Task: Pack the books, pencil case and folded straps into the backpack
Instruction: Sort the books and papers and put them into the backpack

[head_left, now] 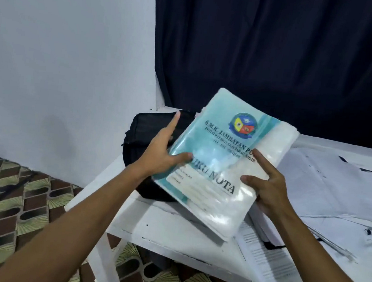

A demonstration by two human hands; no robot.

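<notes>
— Biggest first?
— White bench (163, 227), loose papers (326, 188) at right. Black backpack (140, 134) on far left corner.
— And the book?
— Teal-and-white book stack (221, 167), tilted, held above backpack's near side.
— Grips?
— Left hand (161, 154) clasping left edge, forefinger extended; right hand (265, 184) clasping right edge.

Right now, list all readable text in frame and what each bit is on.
All on the cover of the notebook, held by both hands (left hand, right hand):
"S.M.K. JAMBATAN PU", cut off by the right hand
"TAWAU, SABAH" ends the address line; the rest is blurred
"UKU NOTA", first letter hidden by the left thumb
Crest, number line and form fields: unreadable
Loose papers on the table: print too small
</notes>
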